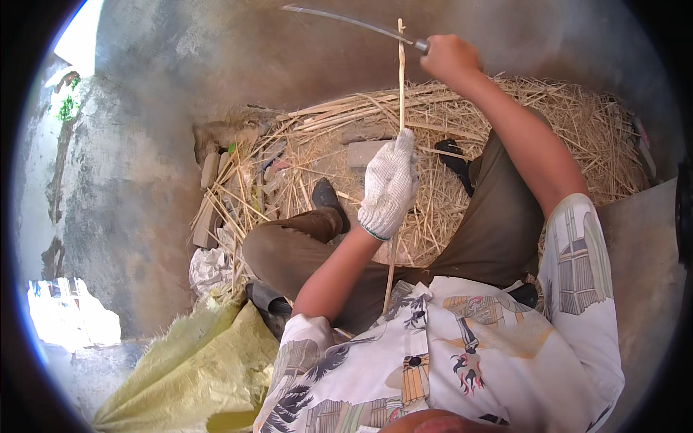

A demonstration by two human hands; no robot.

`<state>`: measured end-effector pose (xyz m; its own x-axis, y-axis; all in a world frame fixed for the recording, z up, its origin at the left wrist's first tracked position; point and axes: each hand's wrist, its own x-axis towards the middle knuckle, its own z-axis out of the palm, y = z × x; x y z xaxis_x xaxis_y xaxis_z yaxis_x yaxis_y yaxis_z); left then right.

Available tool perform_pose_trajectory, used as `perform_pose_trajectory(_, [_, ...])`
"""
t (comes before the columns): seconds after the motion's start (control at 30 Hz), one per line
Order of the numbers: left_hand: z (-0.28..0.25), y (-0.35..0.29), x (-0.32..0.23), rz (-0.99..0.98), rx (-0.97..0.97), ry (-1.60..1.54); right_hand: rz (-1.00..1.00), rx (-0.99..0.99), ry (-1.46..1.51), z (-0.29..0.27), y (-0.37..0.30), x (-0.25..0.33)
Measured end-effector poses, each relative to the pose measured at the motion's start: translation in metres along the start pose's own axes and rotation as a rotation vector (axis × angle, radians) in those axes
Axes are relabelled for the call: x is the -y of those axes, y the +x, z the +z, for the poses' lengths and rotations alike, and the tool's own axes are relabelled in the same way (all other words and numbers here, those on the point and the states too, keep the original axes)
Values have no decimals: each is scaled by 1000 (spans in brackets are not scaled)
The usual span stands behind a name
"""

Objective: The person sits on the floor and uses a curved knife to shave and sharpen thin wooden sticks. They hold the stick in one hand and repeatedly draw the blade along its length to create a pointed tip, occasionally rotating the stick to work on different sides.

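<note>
Two hands are engaged in the head view, the only view available for inspection. The left hand (390, 180), in a white knitted glove, is clenched around a slender pale stick (402, 86), which stands roughly in line with the body: its upper length projects beyond the glove, and its lower length runs back toward the patterned shirt (447, 353). The right hand (451, 59), bare, grips the handle of a long, slightly curved knife (343, 19), raised near the far end of the stick. Blade and stick cross in this view; whether they touch cannot be determined. Loose straw-like strips (577, 137) cover the floor between and beyond the legs, with a grey brick (368, 154) lying among them beside the gloved hand. A yellow-green sack (195, 368) lies at lower left, near a crumpled white bag (207, 268). In this inspector's judgement, the step in hand is trimming or splitting the stick with the blade. The next move would call for a firm hold on the stick, a controlled stroke, and the gloved fingers kept clear of the edge.
</note>
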<state>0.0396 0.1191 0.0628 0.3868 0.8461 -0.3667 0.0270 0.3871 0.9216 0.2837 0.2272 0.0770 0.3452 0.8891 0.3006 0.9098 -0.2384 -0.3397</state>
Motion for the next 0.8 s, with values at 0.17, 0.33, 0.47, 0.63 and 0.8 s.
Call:
perform_pose_trajectory(0.17, [-15,3,-12,-60,54,-169,-296,22,-164,20,-30,31])
perform_pose_trajectory(0.33, [-10,-5,-16,-127,150,-287,-3,-127,74,13,1,-1])
perform_pose_trajectory(0.47, [-23,-4,-23,-125,184,-375,-274,-116,4,19,-26,15])
perform_pose_trajectory(0.63, [-15,2,-32,-87,202,-351,-305,-178,-14,10,-24,15])
perform_pose_trajectory(0.8, [-25,1,-30,-85,202,-383,-341,-102,-62,13,-34,28])
